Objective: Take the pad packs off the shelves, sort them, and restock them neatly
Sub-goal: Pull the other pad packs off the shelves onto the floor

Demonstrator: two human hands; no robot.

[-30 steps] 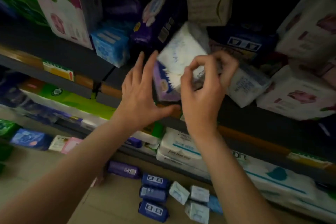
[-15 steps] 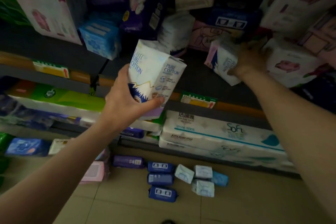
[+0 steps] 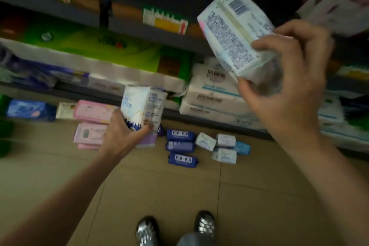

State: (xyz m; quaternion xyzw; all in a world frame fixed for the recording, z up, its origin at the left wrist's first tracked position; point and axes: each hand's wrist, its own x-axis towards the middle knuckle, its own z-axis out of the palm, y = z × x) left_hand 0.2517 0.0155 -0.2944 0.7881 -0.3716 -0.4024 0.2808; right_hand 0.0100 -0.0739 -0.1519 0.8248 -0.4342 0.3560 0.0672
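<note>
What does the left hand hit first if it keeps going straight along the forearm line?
Probably the pink packs stacked on the floor, or the bottom shelf edge behind them. The left hand, gripping the Pure Cotton pack, points forward and down that way; depth is unclear from this one view.

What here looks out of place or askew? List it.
Pad packs lie on the floor tiles instead of the shelves: pink packs stacked unevenly at left, three dark blue packs in a column, pale packs scattered at angles. The left hand holds a white cotton pack; the right hand holds another pack tilted.
</note>
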